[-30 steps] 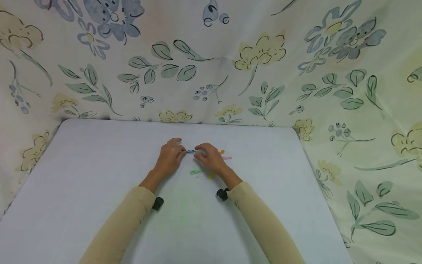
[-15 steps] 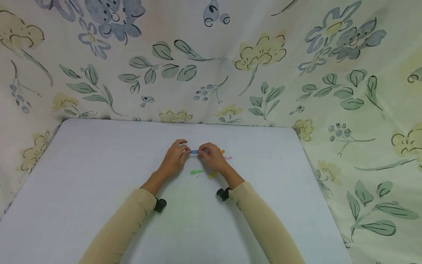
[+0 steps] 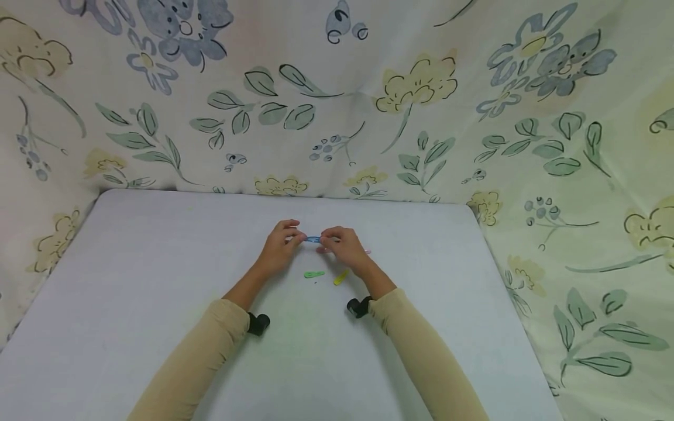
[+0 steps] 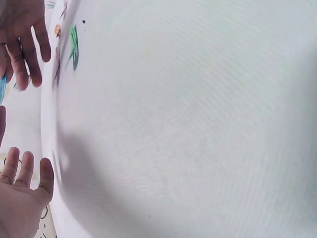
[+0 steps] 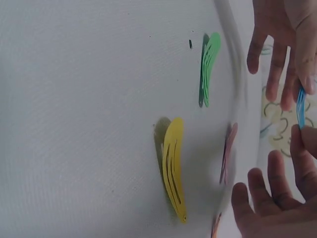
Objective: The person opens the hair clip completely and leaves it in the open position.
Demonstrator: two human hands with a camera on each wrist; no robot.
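Observation:
A blue snap hair clip is stretched between my two hands, raised off the white table. My left hand pinches one end between thumb and forefinger, its other fingers spread. At the opposite end, my right hand pinches the clip with thumb and forefinger. The right wrist view shows the blue clip edge-on between both sets of fingertips. Below the hands lie a green hair clip and a yellow hair clip. A pink hair clip is partly hidden behind my right hand in the head view.
An orange hair clip shows only in part at the bottom of the right wrist view. A tiny dark speck lies near the green clip. The white table ends at a floral curtain behind.
My right hand has closed its fingers on the blue clip's free end. Both hands have shifted slightly right with the clip and now tilt it, showing its brighter blue face.

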